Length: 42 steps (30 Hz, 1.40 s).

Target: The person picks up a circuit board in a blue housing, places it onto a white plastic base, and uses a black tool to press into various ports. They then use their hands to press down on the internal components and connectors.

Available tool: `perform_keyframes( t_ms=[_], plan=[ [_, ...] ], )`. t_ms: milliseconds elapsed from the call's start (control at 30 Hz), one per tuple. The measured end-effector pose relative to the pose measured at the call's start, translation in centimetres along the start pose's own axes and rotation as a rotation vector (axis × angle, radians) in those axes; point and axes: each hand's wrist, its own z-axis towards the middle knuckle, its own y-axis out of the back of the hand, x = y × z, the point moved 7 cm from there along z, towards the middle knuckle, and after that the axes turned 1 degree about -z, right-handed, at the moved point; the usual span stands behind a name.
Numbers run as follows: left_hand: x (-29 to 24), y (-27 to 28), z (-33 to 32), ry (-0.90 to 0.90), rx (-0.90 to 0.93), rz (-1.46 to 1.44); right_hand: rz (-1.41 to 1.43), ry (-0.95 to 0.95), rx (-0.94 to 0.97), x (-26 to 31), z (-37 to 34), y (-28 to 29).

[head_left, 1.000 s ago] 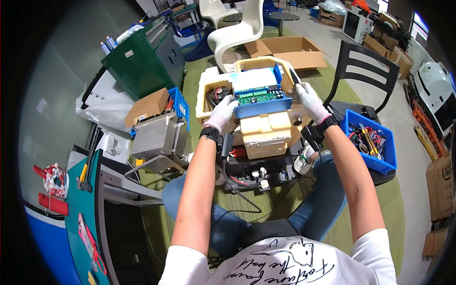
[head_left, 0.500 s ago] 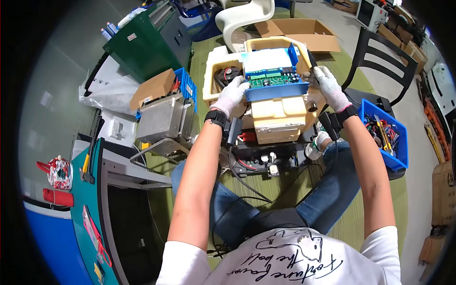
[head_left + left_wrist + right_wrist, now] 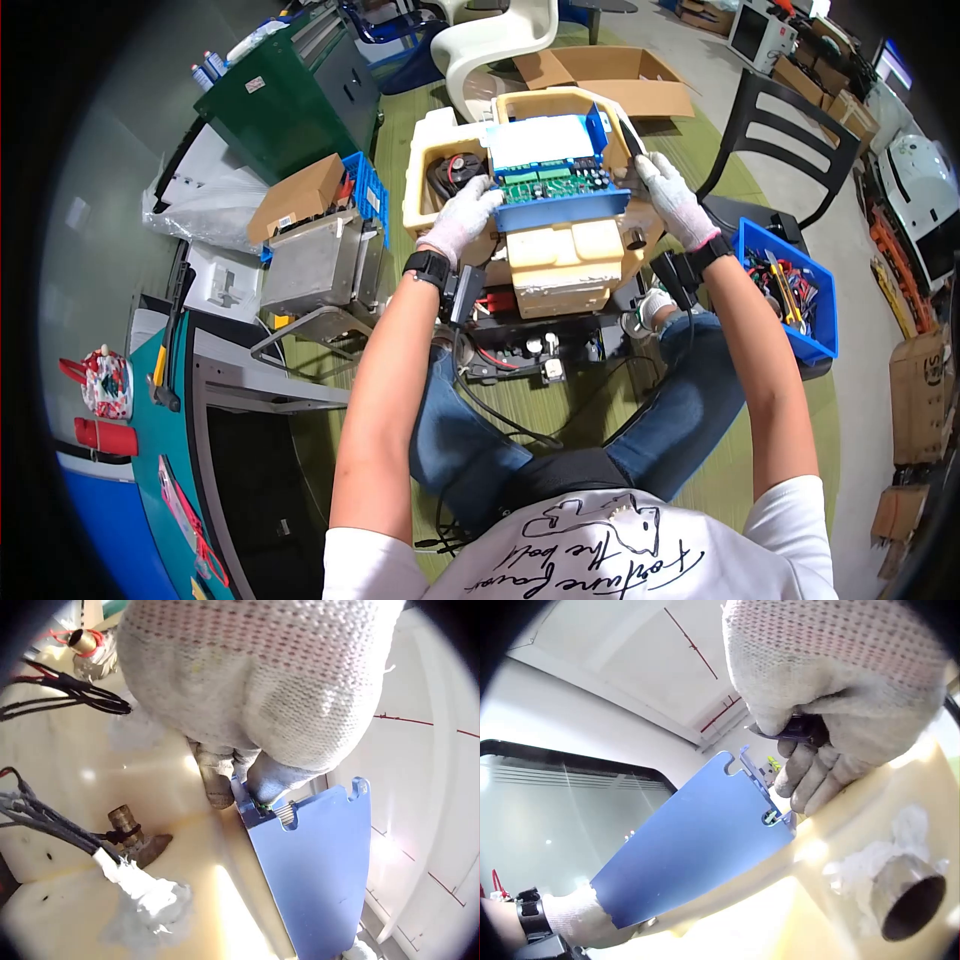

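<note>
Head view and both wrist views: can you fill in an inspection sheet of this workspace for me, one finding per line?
Surface: cream casing with whitish patches.
Job's things: blue bracket bearing a green circuit board, over the casing; whether it sits fully on it is unclear.
Clutter: blue bin of mixed tools at right; hammer on the teal bench at left.
Left grip: gloved, pinches the bracket's left end.
Right grip: gloved, holds a dark object, kind unclear.
Cables: dark wires along the casing.
Surroundings: green cabinet, white chair, open cardboard box.
Other people: nothing seen.
</note>
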Motion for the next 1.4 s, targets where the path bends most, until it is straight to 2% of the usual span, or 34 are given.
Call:
perform_keyframes(
  t_ms=[33,67,133,300,400,433,467,533,567,600,667,700,733,767,800,867,933,967,1067,1100,1200,1233,1367,1400],
  plan=[
    [0.1,-0.2,-0.1,0.012,0.014,-0.064,0.035,0.032,0.028,0.2,-0.1,-0.2],
    [0.2,-0.3,-0.2,0.025,-0.003,-0.096,0.075,-0.019,-0.005,-0.2,-0.1,0.0],
    [-1.8,0.3,-1.3,0.076,0.001,-0.023,0.060,0.001,-0.013,0.0,-0.4,0.1],
    [-1.7,0.4,-1.3,0.049,-0.033,0.033,0.031,0.017,0.000,0.3,-0.4,-0.2],
    [-0.9,0.1,-1.0,0.040,0.015,0.032,-0.116,0.025,-0.026,1.4,-1.4,-0.5],
    [-0.7,0.0,-0.9,0.039,0.032,-0.005,-0.310,0.115,-0.089,2.4,-1.9,-0.7],
    [-1.0,0.0,-0.5,0.029,0.043,-0.041,-0.515,0.094,-0.124,0.7,-0.4,0.8],
    [-0.9,0.2,-0.7,0.048,-0.008,-0.004,-0.448,0.079,-0.128,1.0,-0.2,0.5],
    [-1.2,0.3,-1.0,0.077,-0.027,0.010,-0.329,0.073,-0.107,1.3,-0.2,0.0],
    [-1.7,0.4,-1.3,0.107,-0.044,0.024,-0.353,0.040,-0.107,0.8,0.4,0.3],
    [-2.2,0.4,-1.7,0.139,-0.065,-0.065,-0.309,0.056,-0.097,0.4,1.2,0.2],
    [-1.7,-0.1,-1.6,0.130,-0.094,-0.284,-0.283,0.031,-0.095,1.0,0.9,-0.2],
    [-1.9,-0.2,-1.3,0.123,-0.071,-0.321,-0.258,0.004,-0.092,1.9,0.5,-0.8],
    [-1.6,-0.3,-1.3,0.174,-0.051,-0.301,-0.096,-0.060,-0.035,1.8,0.4,-1.2],
    [-2.5,0.0,-1.8,0.229,-0.033,-0.280,-0.261,0.018,-0.098,1.0,1.2,-0.2],
    [-2.1,0.5,-1.8,0.148,-0.067,-0.252,-0.370,0.062,-0.181,2.8,0.4,-0.2],
    [-3.0,0.8,-2.1,0.079,-0.071,-0.348,-0.345,0.131,-0.192,5.0,-0.8,-0.9],
    [-3.7,0.9,-2.3,0.097,0.021,-0.277,-0.336,0.135,-0.198,5.5,-1.3,-1.0],
    [-4.4,0.7,-2.7,0.109,0.091,-0.312,-0.373,0.096,-0.223,5.7,-2.7,-0.8],
    [-5.1,0.9,-2.8,0.075,0.073,-0.260,-0.298,0.141,-0.251,6.1,-3.3,-0.8],
    [-4.2,0.5,-2.8,0.112,0.078,-0.253,-0.639,0.291,-0.173,8.7,-4.1,-2.1],
    [-4.3,0.6,-2.6,-0.022,-0.052,-0.268,-0.565,0.241,-0.099,8.8,-4.2,-2.9],
    [-4.2,0.6,-3.0,-0.008,-0.079,-0.303,-0.626,0.192,0.018,6.4,-4.1,-3.6],
    [-4.2,0.6,-3.0,0.018,-0.036,-0.255,-0.634,0.163,0.031,6.2,-4.2,-3.8]
  ],
)
